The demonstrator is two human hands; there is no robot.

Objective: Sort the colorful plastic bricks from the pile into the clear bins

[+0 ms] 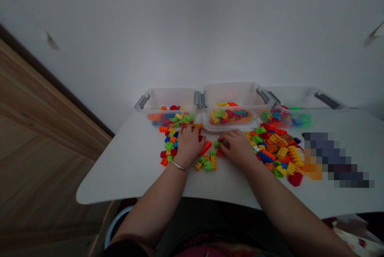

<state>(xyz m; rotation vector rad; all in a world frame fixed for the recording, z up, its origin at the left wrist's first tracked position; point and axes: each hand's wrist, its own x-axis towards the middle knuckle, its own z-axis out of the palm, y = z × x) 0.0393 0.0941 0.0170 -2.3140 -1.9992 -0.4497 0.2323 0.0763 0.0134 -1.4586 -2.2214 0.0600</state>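
My left hand (189, 145) lies palm down over the left cluster of plastic building bricks (171, 139), with its fingers apart and its thumb next to a long orange brick (206, 147). Opposite it, my right hand (235, 147) is curled, thumb and forefinger closed on a small green building brick (216, 144) at the fingertips. Below and between the hands sits a small group of green and yellow bricks (208, 165). To the right of my right hand spreads a larger mixed pile of bricks (279, 149).
Three clear bins with grey handles stand along the wall: a left bin (171, 93), a middle bin (231, 89) and a right bin (297, 93), each with bricks inside. A pixelated dark object (336, 161) lies right on the white table (126, 169). Wooden panelling (45, 149) is left.
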